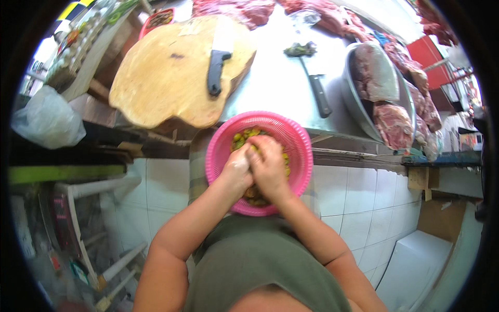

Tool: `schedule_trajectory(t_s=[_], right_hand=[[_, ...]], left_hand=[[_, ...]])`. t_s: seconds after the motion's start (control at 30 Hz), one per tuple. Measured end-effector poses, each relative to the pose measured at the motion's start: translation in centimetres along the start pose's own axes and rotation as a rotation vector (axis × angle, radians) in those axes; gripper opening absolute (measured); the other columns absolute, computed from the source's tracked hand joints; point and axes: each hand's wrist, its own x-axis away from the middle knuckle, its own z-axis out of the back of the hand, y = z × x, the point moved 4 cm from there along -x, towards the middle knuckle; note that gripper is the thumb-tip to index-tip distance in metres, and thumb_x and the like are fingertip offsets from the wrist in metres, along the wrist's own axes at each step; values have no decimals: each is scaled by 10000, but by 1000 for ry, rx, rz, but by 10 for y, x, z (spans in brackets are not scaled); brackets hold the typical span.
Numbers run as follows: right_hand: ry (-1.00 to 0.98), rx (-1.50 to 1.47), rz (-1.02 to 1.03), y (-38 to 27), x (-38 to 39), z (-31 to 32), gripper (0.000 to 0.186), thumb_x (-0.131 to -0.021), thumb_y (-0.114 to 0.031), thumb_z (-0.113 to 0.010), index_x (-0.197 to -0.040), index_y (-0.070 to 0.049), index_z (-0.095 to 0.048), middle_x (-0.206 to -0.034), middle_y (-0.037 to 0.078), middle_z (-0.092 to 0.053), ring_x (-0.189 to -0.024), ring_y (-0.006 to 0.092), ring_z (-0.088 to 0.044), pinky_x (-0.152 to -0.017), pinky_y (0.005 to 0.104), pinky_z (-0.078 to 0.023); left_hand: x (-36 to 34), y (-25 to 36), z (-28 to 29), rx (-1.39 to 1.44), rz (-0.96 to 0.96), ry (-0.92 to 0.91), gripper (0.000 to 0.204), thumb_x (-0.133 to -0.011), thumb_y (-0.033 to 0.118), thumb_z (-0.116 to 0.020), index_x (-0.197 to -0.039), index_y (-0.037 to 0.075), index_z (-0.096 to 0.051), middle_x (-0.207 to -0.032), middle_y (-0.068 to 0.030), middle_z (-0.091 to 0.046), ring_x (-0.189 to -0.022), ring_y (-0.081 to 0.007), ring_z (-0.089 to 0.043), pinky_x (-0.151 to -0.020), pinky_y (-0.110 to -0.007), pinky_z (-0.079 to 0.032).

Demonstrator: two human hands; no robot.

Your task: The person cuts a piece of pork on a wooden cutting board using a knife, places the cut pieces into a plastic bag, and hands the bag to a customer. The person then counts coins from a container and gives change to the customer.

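A pink plastic basket (300, 161) with perforated sides sits in front of my body, just below the counter's edge. Small yellow-green and brownish pieces (244, 136) lie inside it; their kind is not clear. Over them, my left hand (239, 165) and my right hand (267, 167) are pressed together with curled fingers. Whatever lies between the palms is hidden. The right hand partly covers the left, and both are within the basket's rim.
A thick wooden chopping block (156, 73) bears a black-handled knife (215, 73). On the metal counter lies another black-handled tool (319, 96), its far end under dark scraps. A metal basin (358, 104) holds meat at the right. Raw meat (234, 10) lies farther back. A plastic bag (49, 119) is at left.
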Motion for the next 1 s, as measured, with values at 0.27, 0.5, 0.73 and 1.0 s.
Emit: schedule_trajectory(t_s=[0.27, 0.5, 0.73, 1.0], right_hand=[[64, -34, 169, -8, 1, 6, 352, -865, -31, -547, -1196, 81, -593, -1225, 234, -581, -1185, 394, -515, -1062, 454, -377], [61, -150, 110, -13, 0, 8, 318, -829, -21, -545, -1129, 46, -628, -1093, 210, -637, -1060, 389, -580, -954, 447, -445], [102, -126, 89, -25, 8, 8, 284, -892, -30, -560, -1154, 56, -629, -1144, 238, -646, -1094, 386, -606, -970, 423, -460], [63, -226, -140, -15, 1, 0, 159, -920, -146, -644, -902, 11, -666, -843, 210, -661, -753, 345, -652, -696, 417, -496]], left_hand=[[7, -5, -5, 129, 41, -15, 387, -1075, 286, -292, -1258, 23, -511, -1224, -138, -589, -1139, -238, -587, -986, -372, -503], [9, -8, -26, 132, 40, -273, 547, -1048, 464, -274, -1288, 26, -496, -1216, -164, -582, -1124, -288, -582, -988, -405, -482], [9, -11, -17, 77, -22, -117, 697, -985, 638, -349, -1370, 64, -438, -1291, -150, -527, -1134, -314, -576, -978, -425, -476], [0, -21, -5, 70, -10, 14, 566, -1014, 568, -352, -1242, 70, -496, -1181, -118, -574, -1058, -256, -592, -930, -385, -494]])
